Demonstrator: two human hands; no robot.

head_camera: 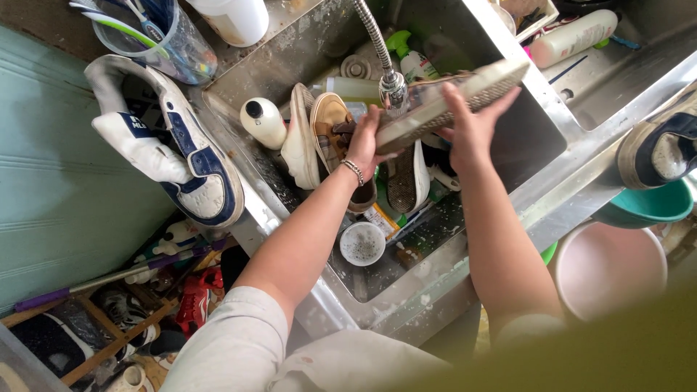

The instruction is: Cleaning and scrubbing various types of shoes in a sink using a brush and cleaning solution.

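Over a steel sink [541, 196] both my hands hold a shoe [450, 101] turned sole-up under the flexible tap head [393, 87]. My left hand [363, 141], with a bead bracelet on the wrist, grips its heel end. My right hand [472, 127] clasps the middle from the far side. Below the hands, a tan shoe [330, 127] and a white sole [301, 145] stand on edge in the sink, beside another shoe lying sole-up [405, 181].
A white and navy sneaker [181, 152] lies on the sink's left rim. A white bottle [263, 122] and a foamy cup [361, 243] are in the sink. Another sneaker [661, 149] rests on the right rim above teal [646, 207] and pink [610, 268] basins. Shoes clutter the floor at lower left.
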